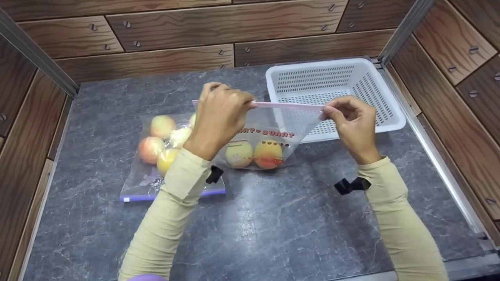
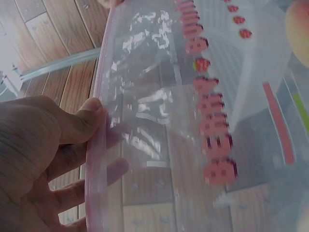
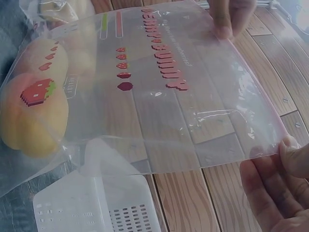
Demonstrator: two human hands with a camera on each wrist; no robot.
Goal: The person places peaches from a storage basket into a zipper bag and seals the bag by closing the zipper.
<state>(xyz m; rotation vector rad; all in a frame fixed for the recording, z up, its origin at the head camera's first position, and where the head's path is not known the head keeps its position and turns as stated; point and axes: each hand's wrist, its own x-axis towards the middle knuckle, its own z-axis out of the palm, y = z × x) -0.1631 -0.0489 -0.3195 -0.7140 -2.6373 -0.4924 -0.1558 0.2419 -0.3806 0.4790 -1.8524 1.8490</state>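
Note:
Both hands hold up a clear zip bag [image 1: 265, 121] with a pink strip along its top and red lettering. My left hand [image 1: 222, 117] pinches the pink strip [image 2: 96, 140] between thumb and fingers, toward its left part. With thumb and fingertips, my right hand [image 1: 355, 127] pinches the strip's right end. Peaches [image 1: 268, 154] lie in the bag's bottom, two showing in the head view; one shows yellow with a red blush in the right wrist view. The mouth looks flat between the hands. My left hand and sleeve hide the bag's left side.
Another clear bag [image 1: 134, 183] with a purple zip and white slider lies left on the grey marbled table [image 1: 265, 218]. It holds several peaches [image 1: 163, 127]. A white perforated basket [image 1: 396, 121] stands at the back right. Wood-patterned walls [image 1: 218, 23] surround the table.

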